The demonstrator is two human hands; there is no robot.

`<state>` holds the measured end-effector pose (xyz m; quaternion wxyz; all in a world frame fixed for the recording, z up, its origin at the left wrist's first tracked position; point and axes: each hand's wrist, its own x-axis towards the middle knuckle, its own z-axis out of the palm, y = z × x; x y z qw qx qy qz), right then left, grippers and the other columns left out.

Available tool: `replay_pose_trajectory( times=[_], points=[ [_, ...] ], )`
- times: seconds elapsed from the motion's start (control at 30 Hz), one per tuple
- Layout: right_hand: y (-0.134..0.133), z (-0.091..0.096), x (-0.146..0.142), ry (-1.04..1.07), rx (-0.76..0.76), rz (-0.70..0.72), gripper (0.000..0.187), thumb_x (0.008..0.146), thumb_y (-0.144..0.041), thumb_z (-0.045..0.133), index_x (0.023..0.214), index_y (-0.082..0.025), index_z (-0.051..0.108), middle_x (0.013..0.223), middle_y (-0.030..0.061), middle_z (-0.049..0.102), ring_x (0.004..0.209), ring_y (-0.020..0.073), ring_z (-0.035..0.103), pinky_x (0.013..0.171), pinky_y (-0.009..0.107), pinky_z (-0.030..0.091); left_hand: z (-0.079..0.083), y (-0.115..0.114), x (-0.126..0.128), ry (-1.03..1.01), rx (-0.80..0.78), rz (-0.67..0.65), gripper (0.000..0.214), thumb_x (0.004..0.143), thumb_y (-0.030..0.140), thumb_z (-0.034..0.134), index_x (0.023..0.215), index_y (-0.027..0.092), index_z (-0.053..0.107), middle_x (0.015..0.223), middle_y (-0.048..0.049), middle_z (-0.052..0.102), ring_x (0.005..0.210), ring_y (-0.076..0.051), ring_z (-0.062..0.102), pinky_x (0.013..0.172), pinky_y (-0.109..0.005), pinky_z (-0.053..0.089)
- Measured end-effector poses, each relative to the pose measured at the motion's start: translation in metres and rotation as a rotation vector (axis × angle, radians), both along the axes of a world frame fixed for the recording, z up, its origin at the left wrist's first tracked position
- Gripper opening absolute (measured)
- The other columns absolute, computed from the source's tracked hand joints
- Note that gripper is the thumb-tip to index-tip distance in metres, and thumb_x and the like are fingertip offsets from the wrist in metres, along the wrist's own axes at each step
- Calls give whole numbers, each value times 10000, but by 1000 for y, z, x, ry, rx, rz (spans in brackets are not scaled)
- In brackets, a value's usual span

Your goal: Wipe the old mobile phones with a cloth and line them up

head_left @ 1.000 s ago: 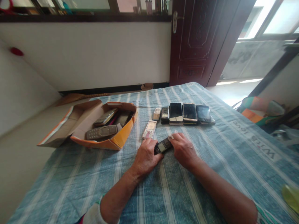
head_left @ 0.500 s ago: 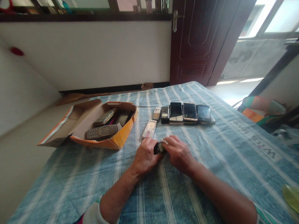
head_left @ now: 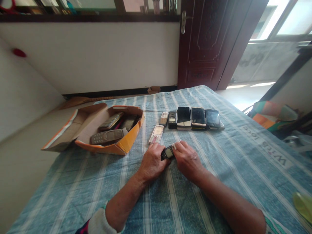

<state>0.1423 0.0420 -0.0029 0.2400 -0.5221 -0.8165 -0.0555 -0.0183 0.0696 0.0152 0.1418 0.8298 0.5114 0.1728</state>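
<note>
Black phone (head_left: 167, 153) in left hand (head_left: 151, 162), perhaps tissue (head_left: 174, 146) in right hand (head_left: 188, 160).

Phones (head_left: 184, 116) block ahead; cloth (head_left: 234, 162) rightward lies open.

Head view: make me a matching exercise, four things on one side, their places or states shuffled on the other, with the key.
Things
1. black phone
2. white phone
3. orange box
4. dark red door

Places or states
A. open, with several phones inside
B. between the left hand and the right hand
C. past the far edge of the striped cloth, fitted with a metal handle
D. lying on the cloth, just beyond the left hand

Right pairs: 1-B, 2-D, 3-A, 4-C
</note>
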Motion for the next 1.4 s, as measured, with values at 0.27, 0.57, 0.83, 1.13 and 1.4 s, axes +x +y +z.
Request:
replay_pose_trajectory(
  times=[0.27,0.57,0.83,1.13,1.4],
  points=[
    [-3,-1,-10,-15,-12,136,173,896,-111,513,776,-158,629,854,69,591,846,204,471,726,306,417,0,1,1,-2,-4,-13,123,719,159,631,840,156,608,874,-70,597,883,-230,556,790,-338,452],
    [17,0,22,141,-89,-73,241,860,-40,474,822,-178,668,854,54,613,853,183,510,743,267,420,4,0,0,-24,0,-35,173,670,177,682,828,181,612,870,-42,590,885,-221,546,789,-341,450],
    [26,-10,37,324,-77,-104,267,845,-63,477,841,-200,706,884,52,658,880,175,580,793,260,458,4,2,-2,-15,-13,-43,203,667,179,710,857,161,642,897,-62,597,917,-238,555,823,-349,457],
    [23,-5,33,498,124,-36,301,860,-57,456,932,-192,716,957,66,681,939,180,604,868,299,497,13,6,-7,-98,-105,-109,142,830,259,590,774,167,682,781,-36,600,790,-179,578,734,-292,453],
    [12,0,13,330,249,135,336,917,-69,377,1040,-136,682,1001,121,650,1022,221,554,883,366,521,7,8,-8,-118,-72,-98,230,896,260,506,788,146,675,788,-50,615,783,-172,585,751,-284,455]
  ],
)
